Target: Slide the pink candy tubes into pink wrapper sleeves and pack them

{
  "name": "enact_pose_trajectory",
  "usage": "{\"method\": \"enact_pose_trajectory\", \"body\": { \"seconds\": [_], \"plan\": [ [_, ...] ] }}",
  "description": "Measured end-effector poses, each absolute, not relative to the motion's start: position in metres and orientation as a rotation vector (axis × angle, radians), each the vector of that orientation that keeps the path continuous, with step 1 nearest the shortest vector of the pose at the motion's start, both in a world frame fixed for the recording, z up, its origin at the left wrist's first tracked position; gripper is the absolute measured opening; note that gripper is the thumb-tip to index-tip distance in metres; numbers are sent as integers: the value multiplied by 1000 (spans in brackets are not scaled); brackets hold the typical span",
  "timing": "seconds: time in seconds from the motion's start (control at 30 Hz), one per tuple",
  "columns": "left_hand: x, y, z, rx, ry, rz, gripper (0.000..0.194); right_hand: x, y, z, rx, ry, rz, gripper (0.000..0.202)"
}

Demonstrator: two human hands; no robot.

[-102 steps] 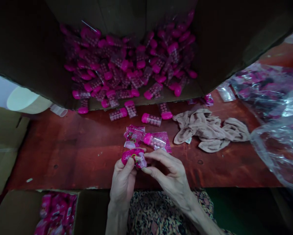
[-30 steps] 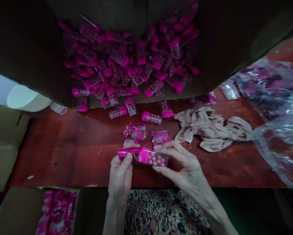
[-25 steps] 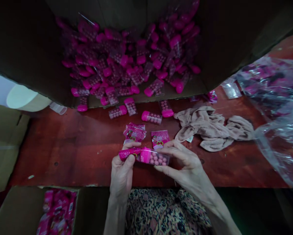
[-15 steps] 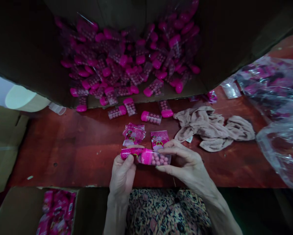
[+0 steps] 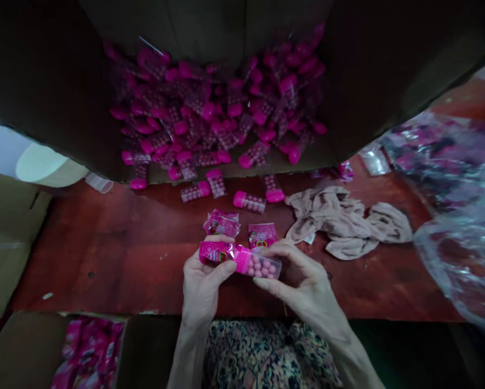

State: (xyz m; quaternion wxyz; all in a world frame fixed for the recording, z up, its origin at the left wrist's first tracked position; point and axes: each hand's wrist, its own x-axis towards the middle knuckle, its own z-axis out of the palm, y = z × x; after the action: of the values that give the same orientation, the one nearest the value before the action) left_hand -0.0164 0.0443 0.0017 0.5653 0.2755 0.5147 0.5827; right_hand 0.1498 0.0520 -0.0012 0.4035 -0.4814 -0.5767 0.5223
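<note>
In front of me, my left hand (image 5: 202, 283) pinches a pink printed wrapper (image 5: 216, 253) between thumb and fingers. The wrapper meets the pink cap of a small clear candy bottle (image 5: 262, 266) full of pink balls; how much of the cap it covers I cannot tell. My right hand (image 5: 303, 278) grips the bottle's clear end, thumb below and fingers above. Just beyond the hands lie a flat pink wrapper (image 5: 262, 233) and a small stack of wrappers (image 5: 221, 221).
Several capped candy bottles (image 5: 248, 202) lie before a big tipped carton (image 5: 210, 32) heaped with more. On the right are a crumpled cloth (image 5: 343, 219) and a clear plastic bag (image 5: 453, 237). A white tub (image 5: 50, 165) stands left. A lower box holds pink packets (image 5: 91, 351).
My left thumb has slid right along the wrapper, up to the cap. The wrapper's printed face now shows more. The bottle is slightly more tilted, and the view has shifted a little.
</note>
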Motion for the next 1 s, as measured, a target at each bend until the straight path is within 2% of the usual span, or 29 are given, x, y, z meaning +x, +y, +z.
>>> {"method": "enact_pose_trajectory", "body": {
  "seconds": [0.17,0.37,0.53,0.67,0.93,1.0],
  "plan": [
    [-25,58,25,874,1105,1198,23,145,47,19,-1253,-1591,1220,41],
    [-25,62,51,1067,1045,1163,14,148,40,38,-1239,-1504,1294,36],
    [-21,62,59,1061,1002,1131,19,152,33,40,-1239,-1466,1340,42],
    [-21,65,63,1065,1010,1091,23,149,30,40,-1191,-1409,1314,37],
    [8,56,54,552,966,1431,46,133,25,36,-1145,-932,1404,37],
    [16,51,48,459,965,1383,42,131,24,34,-1141,-903,1415,38]
  ]
}}
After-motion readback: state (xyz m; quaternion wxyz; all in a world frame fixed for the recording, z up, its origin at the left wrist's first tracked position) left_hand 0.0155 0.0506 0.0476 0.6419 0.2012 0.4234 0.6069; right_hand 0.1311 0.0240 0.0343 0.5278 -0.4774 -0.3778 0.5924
